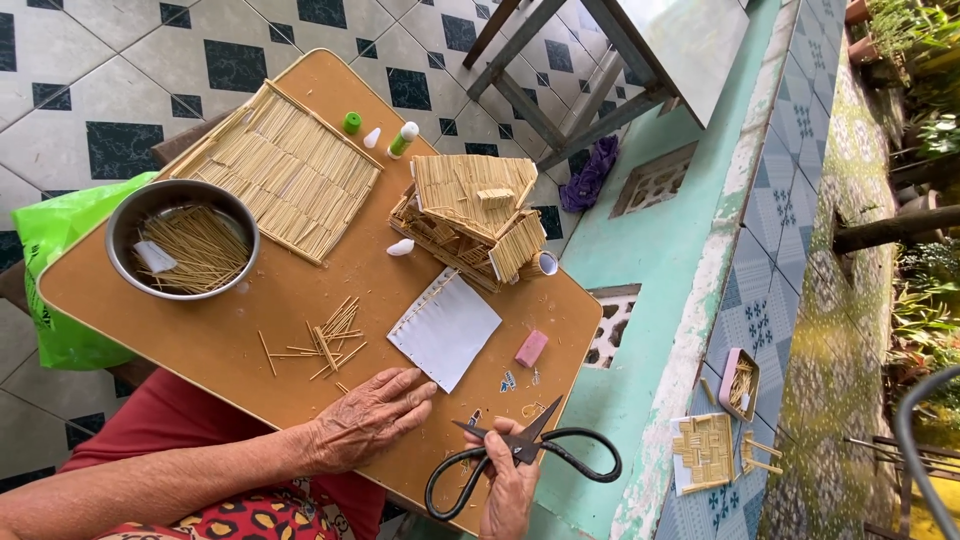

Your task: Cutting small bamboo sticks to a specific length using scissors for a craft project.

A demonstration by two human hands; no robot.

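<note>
My left hand [365,418] lies flat, palm down, on the brown board [240,330] near its front edge, holding nothing. My right hand [508,478] grips black scissors [530,455] at the pivot, blades pointing up and right. Just beyond the left hand lie loose thin wooden sticks [325,340] and a white sheet of paper [445,328]. A small house model made of sticks [468,215] stands at the middle of the board.
A metal bowl of sticks [183,240] sits at left, a flat stick panel [275,165] behind it, a green-capped glue bottle [402,140] and pink eraser [530,348] nearby. A teal ledge [690,260] at right holds a woven stick piece [705,452]. A green bag [50,290] lies underneath.
</note>
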